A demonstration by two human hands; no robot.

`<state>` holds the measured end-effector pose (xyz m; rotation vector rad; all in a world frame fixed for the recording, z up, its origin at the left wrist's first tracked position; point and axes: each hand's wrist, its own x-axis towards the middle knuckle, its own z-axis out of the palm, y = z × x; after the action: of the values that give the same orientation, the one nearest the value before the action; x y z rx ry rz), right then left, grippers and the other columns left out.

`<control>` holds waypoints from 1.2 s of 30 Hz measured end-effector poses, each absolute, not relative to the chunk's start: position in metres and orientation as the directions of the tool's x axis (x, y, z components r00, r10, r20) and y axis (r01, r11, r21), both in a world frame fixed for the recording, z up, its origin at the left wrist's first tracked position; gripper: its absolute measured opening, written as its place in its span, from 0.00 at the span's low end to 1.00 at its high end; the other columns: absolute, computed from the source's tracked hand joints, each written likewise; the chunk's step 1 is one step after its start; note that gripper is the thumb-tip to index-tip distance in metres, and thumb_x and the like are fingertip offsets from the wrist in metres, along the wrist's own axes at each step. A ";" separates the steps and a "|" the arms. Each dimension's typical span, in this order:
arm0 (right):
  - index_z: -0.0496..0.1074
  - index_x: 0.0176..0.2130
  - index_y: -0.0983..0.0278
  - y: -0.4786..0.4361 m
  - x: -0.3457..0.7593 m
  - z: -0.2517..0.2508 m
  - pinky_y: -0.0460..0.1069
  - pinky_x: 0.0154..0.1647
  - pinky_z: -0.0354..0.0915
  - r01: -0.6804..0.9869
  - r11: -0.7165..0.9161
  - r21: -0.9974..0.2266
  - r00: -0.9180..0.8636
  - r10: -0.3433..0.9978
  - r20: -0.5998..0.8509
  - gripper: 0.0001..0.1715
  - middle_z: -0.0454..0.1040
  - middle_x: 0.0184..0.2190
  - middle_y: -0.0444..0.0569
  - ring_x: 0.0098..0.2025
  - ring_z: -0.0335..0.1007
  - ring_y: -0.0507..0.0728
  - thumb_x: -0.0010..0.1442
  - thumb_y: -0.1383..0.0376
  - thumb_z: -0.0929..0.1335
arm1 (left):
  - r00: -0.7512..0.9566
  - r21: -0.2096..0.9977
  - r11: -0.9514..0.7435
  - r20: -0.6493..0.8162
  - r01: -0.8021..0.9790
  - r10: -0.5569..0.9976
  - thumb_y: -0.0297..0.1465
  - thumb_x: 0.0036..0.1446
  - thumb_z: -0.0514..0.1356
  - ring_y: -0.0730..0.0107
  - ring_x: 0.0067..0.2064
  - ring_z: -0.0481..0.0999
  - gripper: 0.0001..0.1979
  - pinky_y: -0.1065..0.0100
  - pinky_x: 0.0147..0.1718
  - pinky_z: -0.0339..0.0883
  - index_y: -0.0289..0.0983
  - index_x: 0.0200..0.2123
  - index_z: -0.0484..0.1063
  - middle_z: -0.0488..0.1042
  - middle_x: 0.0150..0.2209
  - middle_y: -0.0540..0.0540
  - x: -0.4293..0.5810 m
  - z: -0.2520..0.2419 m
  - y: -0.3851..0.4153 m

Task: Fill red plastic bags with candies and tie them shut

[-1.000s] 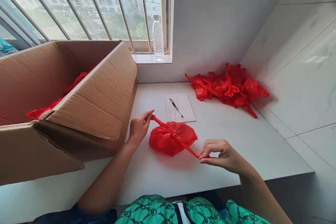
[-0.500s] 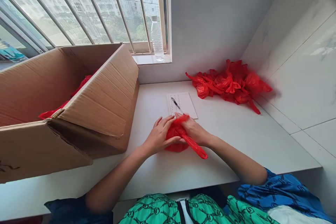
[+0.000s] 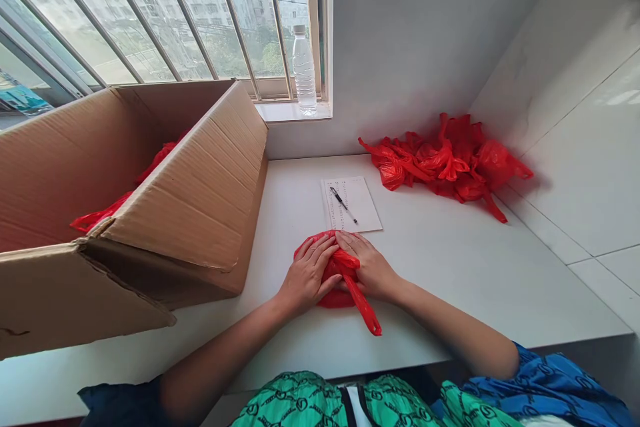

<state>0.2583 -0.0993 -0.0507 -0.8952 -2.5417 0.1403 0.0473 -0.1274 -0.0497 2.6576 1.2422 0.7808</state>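
A red plastic bag lies on the white table in front of me, bunched up, with one handle strip trailing toward me. My left hand rests on its left side, fingers stretched out over the plastic. From the right, my right hand lies against it, fingers extended and pointing at the left fingertips. Both palms press on the bag; what is inside it is hidden. Just beyond, a notepad with handwritten marks lies flat, a black pen across it.
An open cardboard box at the left holds red plastic bags. A heap of red bags lies at the back right by the wall. On the windowsill stands a clear water bottle. The table's front edge is close to me.
Both hands have flattened over the bag, which bulges out farther beyond the fingertips. The handle strip has swung closer to me. The pen and notepad now show fully beyond the hands.
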 end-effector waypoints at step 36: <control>0.77 0.44 0.56 -0.111 0.283 0.014 0.61 0.65 0.57 0.256 0.591 -0.765 -0.512 0.754 0.412 0.12 0.81 0.44 0.44 0.47 0.77 0.57 0.68 0.57 0.65 | -0.020 0.949 -0.199 0.210 0.244 0.977 0.42 0.65 0.55 0.60 0.46 0.78 0.16 0.60 0.46 0.74 0.38 0.47 0.71 0.74 0.51 0.41 0.028 -0.005 -0.154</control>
<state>0.2826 -0.1110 0.0139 -0.7991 -2.0559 0.8317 0.0277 -0.1538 -0.0049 1.5254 1.3183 1.2734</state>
